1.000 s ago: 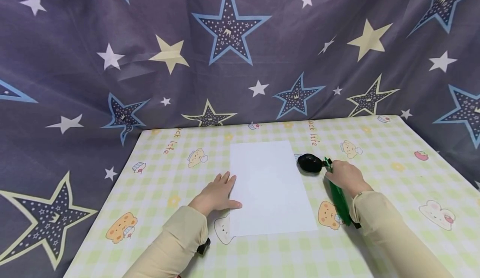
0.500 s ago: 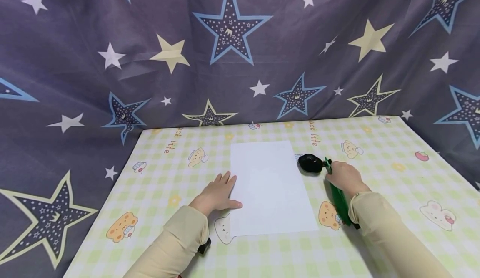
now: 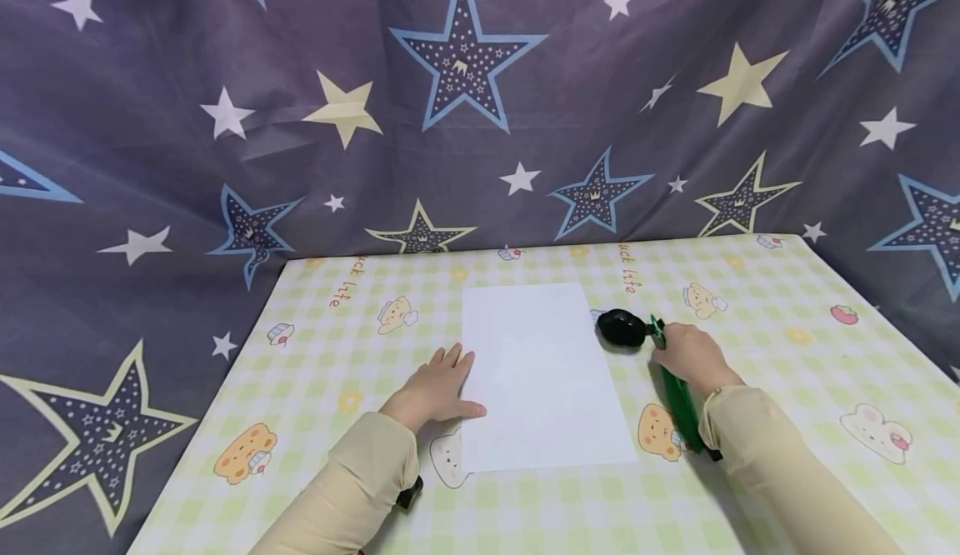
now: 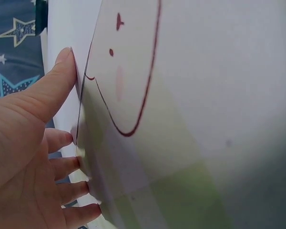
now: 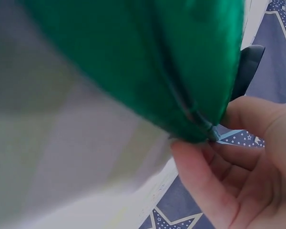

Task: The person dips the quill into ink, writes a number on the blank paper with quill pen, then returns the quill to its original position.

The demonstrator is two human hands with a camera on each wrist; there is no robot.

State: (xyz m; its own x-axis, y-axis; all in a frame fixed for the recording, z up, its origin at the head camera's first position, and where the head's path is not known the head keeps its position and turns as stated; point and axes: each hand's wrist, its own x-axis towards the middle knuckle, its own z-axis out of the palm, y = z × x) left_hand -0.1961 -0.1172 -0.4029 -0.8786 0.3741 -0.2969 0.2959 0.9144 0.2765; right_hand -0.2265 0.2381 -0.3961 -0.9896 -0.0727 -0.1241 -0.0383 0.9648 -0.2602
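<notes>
A blank white sheet of paper [image 3: 540, 380] lies flat on the checked tablecloth, in the middle of the head view. My left hand [image 3: 435, 390] rests at its left edge, fingers spread, with the thumb and fingertips over the paper's margin. To the right of the sheet, my right hand [image 3: 693, 355] pinches the narrow end of a shiny green leaf-shaped piece [image 3: 681, 409] with a dark rib down its middle. A glossy black rounded head [image 3: 621, 327] sits just left of that pinched end. In the right wrist view the green piece [image 5: 148, 62] narrows between thumb and fingers.
The table bears a green-and-white checked cloth [image 3: 315, 388] printed with cartoon animals. A dark curtain with stars [image 3: 420, 155] hangs behind its far edge. Small black parts [image 3: 408, 492] show under the left sleeve.
</notes>
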